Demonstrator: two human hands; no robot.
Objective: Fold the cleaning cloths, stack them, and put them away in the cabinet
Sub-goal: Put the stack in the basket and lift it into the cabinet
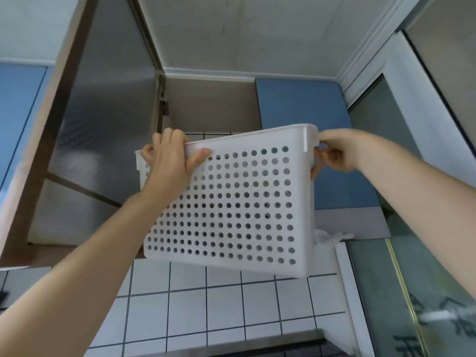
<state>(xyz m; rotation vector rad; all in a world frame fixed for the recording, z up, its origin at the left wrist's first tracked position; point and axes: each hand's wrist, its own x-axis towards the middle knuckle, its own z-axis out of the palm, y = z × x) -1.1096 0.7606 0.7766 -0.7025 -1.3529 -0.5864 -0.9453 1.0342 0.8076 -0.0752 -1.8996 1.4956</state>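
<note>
While both arms reached upward, a white perforated plastic basket [231, 202] was held in the air in front of an open upper cabinet [211, 104]. The left hand [168, 161] gripped the basket's top rim near its left end, fingers curled over the rim to the inside and the thumb pressed flat against the outer wall just below the rim. The right hand [334, 153] held the right end, fingers curled around the lip at the corner, with some fingertips tucked under the edge. The basket was tilted, its right end higher than its left, and its long hole-dotted side faced the camera. Whether any cleaning cloths lay inside could not be told; only dim shapes showed through the holes.

Behind the basket, the cabinet's interior was beige, and the frosted-glass door [103, 124] with a dark brown frame stood swung open to the left, a metal hinge [163, 104] showing at its inner edge. A blue cabinet door [301, 104] was closed just to the right of the opening, and another blue panel [18, 112] lay at the far left. White wall tiles [206, 305] with dark grout filled the wall below the basket. A glass sliding door [425, 292] with a gold-coloured frame stood on the right.
</note>
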